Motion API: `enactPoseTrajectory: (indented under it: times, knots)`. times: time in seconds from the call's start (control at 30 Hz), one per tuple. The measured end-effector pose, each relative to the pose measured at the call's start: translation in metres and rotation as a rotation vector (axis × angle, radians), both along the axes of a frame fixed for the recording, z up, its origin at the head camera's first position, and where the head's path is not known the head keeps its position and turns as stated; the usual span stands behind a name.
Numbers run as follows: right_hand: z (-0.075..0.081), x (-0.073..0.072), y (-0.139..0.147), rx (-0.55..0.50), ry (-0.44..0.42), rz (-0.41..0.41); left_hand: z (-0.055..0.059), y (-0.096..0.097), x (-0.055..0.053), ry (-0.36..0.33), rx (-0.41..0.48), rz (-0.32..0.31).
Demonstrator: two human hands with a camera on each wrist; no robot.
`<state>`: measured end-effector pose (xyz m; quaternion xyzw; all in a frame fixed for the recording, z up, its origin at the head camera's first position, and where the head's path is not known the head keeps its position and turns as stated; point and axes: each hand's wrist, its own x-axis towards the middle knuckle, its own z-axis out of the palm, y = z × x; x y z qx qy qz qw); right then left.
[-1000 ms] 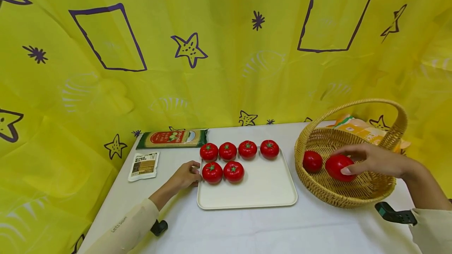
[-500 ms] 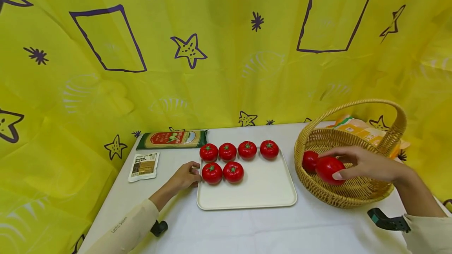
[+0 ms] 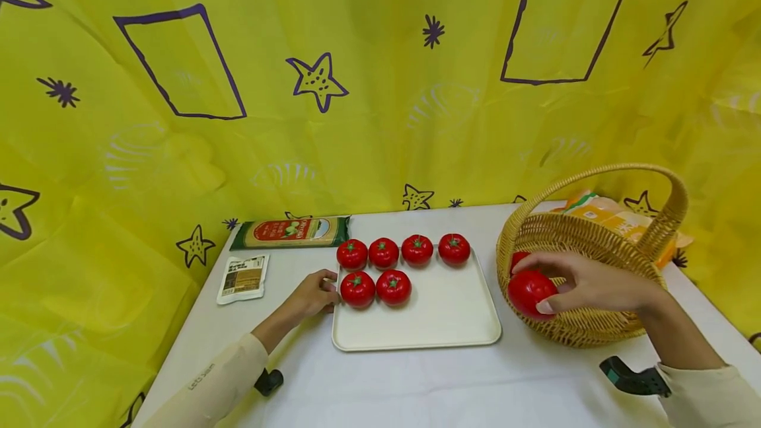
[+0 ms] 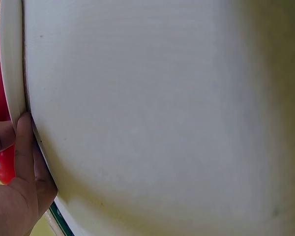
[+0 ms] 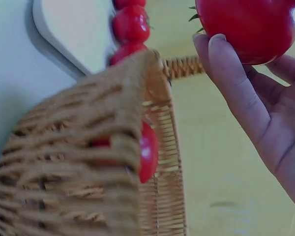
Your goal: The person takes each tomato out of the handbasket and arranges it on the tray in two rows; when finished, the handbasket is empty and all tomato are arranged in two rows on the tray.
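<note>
My right hand (image 3: 573, 283) grips a red tomato (image 3: 531, 292) between thumb and fingers, over the left rim of the wicker basket (image 3: 594, 327). In the right wrist view the held tomato (image 5: 248, 27) shows its green leaves, raised above the basket. Another tomato (image 5: 148, 152) lies inside the basket, mostly hidden by my hand in the head view. My left hand (image 3: 313, 294) holds the left edge of the cream tray (image 3: 440, 322); the left wrist view shows its fingers (image 4: 24, 147) at the rim. On the tray, several tomatoes (image 3: 394, 287) stand in two rows, stems up.
Behind the tray's left corner lies a green noodle packet (image 3: 291, 232). A small white pouch (image 3: 242, 279) is on the table left of my left hand. An orange bag (image 3: 612, 216) leans behind the basket, whose tall handle (image 3: 594, 170) arches over it. A yellow curtain (image 3: 380, 137) hangs behind.
My right hand has carried the tomato leftward through the basket to its left rim, now in front of the other tomato. My left hand and the tray stay put.
</note>
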<state>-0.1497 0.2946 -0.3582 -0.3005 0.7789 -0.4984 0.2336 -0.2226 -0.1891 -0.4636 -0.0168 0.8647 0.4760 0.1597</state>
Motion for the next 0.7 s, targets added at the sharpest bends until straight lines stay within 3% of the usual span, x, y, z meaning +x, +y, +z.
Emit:
enactPoseTrajectory:
  times: [0.33, 0.53, 0.7]
  knots:
    - [-0.001, -0.002, -0.023, 0.067, 0.077, -0.019, 0.002, 0.001, -0.001, -0.006, -0.01, -0.003]
    - [-0.007, -0.005, -0.036, 0.034, 0.039, -0.001, 0.002, 0.001, -0.003, 0.0, 0.004, 0.007]
    - [-0.015, -0.01, -0.048, -0.012, 0.056, -0.003, 0.001, 0.001, -0.002, 0.002, 0.017, -0.001]
